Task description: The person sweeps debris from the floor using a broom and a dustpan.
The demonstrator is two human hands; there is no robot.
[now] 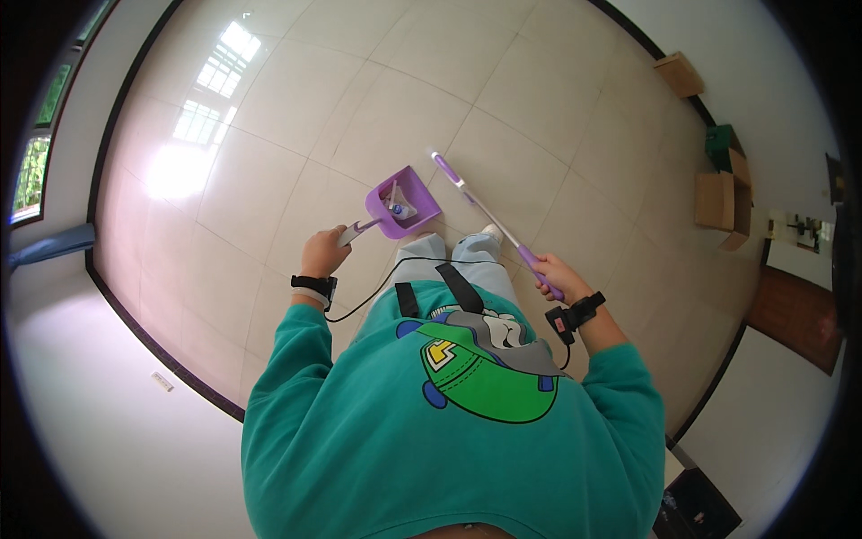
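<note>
My left hand (327,252) grips the grey and purple handle of a purple plastic dustpan (423,195), held in front of my feet. Crumpled clear plastic litter (402,207) with a blue mark lies inside the pan. In my right hand (561,276) is the purple grip of a long-handled tool (495,219) with a metal shaft, probably a broom. Its far end, white and purple, points away from me, to the right of the dustpan and apart from it; the head there is too unclear to make out. Both wrists wear black straps, and a black cable crosses my legs.
Pale floor tiles (525,74) spread around me, bordered by dark skirting. Open cardboard boxes (715,202) and a green box (720,145) stand along the right wall, another carton (680,74) farther off. Blue cloth (57,244) hangs at the left wall by a window.
</note>
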